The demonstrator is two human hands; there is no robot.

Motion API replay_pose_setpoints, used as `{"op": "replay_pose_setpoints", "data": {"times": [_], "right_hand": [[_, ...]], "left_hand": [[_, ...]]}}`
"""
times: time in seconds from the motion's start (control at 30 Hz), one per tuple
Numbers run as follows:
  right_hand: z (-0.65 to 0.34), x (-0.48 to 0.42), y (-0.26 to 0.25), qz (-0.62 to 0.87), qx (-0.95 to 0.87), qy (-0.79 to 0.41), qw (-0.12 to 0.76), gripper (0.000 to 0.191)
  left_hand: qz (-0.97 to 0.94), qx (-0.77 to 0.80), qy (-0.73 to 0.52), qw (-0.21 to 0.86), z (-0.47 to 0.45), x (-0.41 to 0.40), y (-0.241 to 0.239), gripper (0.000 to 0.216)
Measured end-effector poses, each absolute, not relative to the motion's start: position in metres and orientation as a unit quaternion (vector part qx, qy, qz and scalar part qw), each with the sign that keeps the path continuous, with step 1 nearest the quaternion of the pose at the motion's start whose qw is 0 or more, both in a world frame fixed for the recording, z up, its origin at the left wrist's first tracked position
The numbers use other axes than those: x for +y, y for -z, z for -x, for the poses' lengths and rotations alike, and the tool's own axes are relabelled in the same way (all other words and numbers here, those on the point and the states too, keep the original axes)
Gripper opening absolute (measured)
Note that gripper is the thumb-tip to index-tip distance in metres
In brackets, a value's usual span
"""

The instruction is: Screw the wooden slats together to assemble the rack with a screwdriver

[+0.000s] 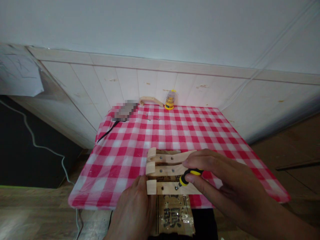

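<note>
A brown board [173,216] with dark painted characters lies at the table's near edge, its front part sticking out past it. Three pale wooden hooks lie across it: a far hook [165,159], a middle hook [165,171] and a near hook [167,189]. Screw heads show in the middle hook's holes. My left hand [137,203] grips the board's left edge beside the near hook, its fingertips partly hidden. Between thumb and fingers, my right hand [225,180] holds a yellow-and-black screwdriver [184,179], tilted, its tip at the near hook's right hole.
Against the wall stand another wooden hook [151,99] and a clear container [170,100] with a yellow base. Loose screws [156,118] lie nearer on the red checked tablecloth [200,130]. A pixelated flat object [125,111] with a black strap is at the back left.
</note>
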State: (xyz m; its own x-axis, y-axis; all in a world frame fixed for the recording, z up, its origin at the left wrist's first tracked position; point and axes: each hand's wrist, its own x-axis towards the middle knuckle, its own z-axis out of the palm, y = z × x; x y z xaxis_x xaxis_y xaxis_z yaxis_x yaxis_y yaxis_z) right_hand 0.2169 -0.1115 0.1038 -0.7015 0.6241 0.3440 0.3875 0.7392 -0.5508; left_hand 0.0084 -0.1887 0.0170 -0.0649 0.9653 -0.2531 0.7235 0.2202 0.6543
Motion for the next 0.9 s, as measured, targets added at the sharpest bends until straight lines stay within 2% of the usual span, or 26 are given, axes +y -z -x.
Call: {"op": "replay_pose_setpoints", "data": {"times": [0.07,0.27,0.7,0.9], "right_hand": [[-0.215,-0.111,-0.107,0.274,-0.899,-0.231,0.253,0.024],[-0.216,-0.116,-0.112,0.262,-0.922,-0.202,0.203,0.046],[-0.208,-0.117,-0.112,0.261,-0.925,-0.176,0.212,0.040],[-0.208,-0.118,-0.118,0.247,-0.931,-0.202,0.178,0.051]], "left_hand": [[-0.590,0.711,-0.177,0.338,-0.009,-0.189,-0.018,0.041],[-0.581,0.708,-0.200,0.347,-0.009,-0.190,-0.020,0.041],[-0.590,0.704,-0.192,0.346,-0.008,-0.190,-0.019,0.041],[-0.596,0.704,-0.194,0.333,-0.009,-0.190,-0.016,0.043]]}}
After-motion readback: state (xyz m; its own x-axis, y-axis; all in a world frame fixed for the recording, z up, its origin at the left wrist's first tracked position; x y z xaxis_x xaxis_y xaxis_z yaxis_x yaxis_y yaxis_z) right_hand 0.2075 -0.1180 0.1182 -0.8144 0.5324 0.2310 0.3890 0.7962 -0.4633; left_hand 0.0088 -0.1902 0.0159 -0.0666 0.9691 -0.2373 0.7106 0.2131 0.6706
